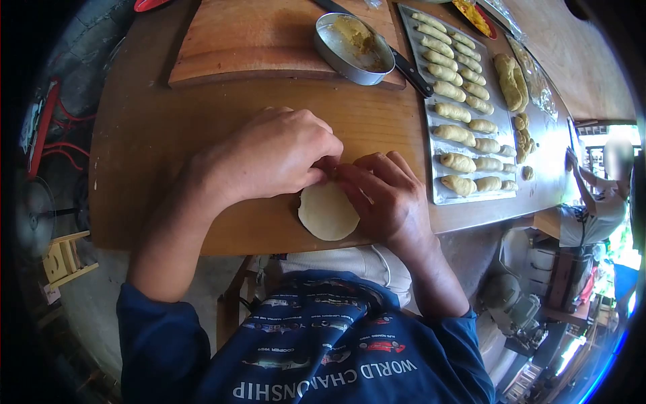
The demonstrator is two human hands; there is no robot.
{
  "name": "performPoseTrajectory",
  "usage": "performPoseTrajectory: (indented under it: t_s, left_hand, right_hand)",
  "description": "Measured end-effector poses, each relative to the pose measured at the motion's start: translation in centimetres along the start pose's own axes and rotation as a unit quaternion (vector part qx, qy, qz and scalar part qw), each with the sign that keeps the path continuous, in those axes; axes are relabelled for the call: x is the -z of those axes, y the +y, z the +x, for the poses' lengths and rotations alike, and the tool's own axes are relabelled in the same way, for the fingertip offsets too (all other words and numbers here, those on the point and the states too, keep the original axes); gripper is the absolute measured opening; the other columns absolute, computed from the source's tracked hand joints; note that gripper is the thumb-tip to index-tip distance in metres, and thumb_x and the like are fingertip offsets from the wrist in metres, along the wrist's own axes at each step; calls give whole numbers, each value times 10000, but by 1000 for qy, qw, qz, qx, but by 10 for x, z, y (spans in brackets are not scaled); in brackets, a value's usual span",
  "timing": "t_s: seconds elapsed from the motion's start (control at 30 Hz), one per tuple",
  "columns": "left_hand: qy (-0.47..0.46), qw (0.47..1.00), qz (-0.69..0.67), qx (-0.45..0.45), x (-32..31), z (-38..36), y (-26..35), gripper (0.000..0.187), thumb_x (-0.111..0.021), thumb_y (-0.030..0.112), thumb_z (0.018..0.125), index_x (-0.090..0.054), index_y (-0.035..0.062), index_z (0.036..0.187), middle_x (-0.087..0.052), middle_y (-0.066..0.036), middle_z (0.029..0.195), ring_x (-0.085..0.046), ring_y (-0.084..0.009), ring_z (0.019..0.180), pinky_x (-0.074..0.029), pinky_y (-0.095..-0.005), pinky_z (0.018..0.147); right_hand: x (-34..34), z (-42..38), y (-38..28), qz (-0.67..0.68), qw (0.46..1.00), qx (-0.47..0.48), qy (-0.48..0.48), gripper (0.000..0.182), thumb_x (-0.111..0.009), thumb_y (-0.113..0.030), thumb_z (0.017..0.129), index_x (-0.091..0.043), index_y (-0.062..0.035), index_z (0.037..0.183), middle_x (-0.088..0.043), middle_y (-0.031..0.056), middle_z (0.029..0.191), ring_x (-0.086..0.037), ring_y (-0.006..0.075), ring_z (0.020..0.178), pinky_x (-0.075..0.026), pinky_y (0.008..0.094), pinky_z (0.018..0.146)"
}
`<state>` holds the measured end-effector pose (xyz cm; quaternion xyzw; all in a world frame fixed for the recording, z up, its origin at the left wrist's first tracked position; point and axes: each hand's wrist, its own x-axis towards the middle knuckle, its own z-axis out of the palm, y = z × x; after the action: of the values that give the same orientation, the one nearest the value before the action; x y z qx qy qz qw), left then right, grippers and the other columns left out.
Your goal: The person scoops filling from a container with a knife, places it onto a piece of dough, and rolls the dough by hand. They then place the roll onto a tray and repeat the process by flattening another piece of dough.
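A flat round of pale dough [328,214] lies on the wooden table near its front edge. My left hand [286,151] is closed, its thumb and fingers pinched at the round's far edge. From the other side, my right hand [387,192] pinches the same edge, with its fingertips meeting those of the left. The fingertips hide that part of the dough. Beyond my hands stands a round metal tin [346,62] with yellowish filling [355,34] inside.
A wooden board [249,40] lies at the back, with a black-handled knife [412,74] by the tin. On the right, a metal tray [441,195] bears rows of rolled dough pieces. Past it are a larger dough lump [510,82] and small dough pieces [523,138]. Another person [602,209] stands far right.
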<state>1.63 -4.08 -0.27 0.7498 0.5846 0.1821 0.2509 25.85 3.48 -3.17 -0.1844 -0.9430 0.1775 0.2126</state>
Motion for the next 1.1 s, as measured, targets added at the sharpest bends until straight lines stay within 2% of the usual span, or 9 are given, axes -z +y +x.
performPoseTrajectory:
  t_s: [0.27,0.5,0.8,0.9,0.97,1.1]
  left_hand:
    - [5,1000,19,-11,-3,1,-1,108,-865,149,917,-833,60,969,-805,-125,991,-784,-358,1004,-619,-508,920]
    - [13,1000,-11,-6,1,-1,-9,103,-854,135,913,-853,69,993,-800,-130,964,-783,-357,987,-617,-504,914]
    - [9,1000,-5,-8,4,0,-7,83,-841,105,911,-858,62,980,-800,-126,961,-784,-359,963,-615,-500,896]
    - [-1,1000,1,0,4,0,-6,79,-848,121,919,-855,60,969,-800,-121,967,-784,-358,969,-612,-497,895]
    - [7,1000,-9,0,4,-1,-7,107,-869,148,927,-852,59,984,-803,-113,976,-787,-353,981,-613,-493,907]
    - [-11,1000,-12,12,6,0,-2,142,-887,172,929,-851,63,1012,-808,-105,1008,-789,-347,1000,-617,-491,924]
  right_hand:
    - [-3,1,4,4,1000,3,-4,199,-869,-115,945,-876,-104,1144,-746,45,1069,-730,270,982,-638,407,834]
    - [-1,2,-2,-3,1000,-2,22,187,-873,-118,938,-856,-108,1123,-737,49,1082,-730,273,992,-639,415,834]
    - [-2,1,3,-3,1000,-4,-11,196,-864,-104,934,-853,-123,1129,-748,52,1085,-737,283,1005,-641,430,849]
    - [0,0,6,25,1000,-2,-3,205,-867,-108,941,-855,-115,1145,-760,65,1086,-737,297,991,-639,436,852]
    - [6,-4,8,31,998,-40,25,209,-872,-116,948,-854,-100,1155,-770,80,1081,-740,310,977,-636,447,851]
    - [12,-10,8,19,999,-42,-3,219,-873,-100,947,-854,-81,1164,-777,88,1076,-753,319,980,-638,448,854]
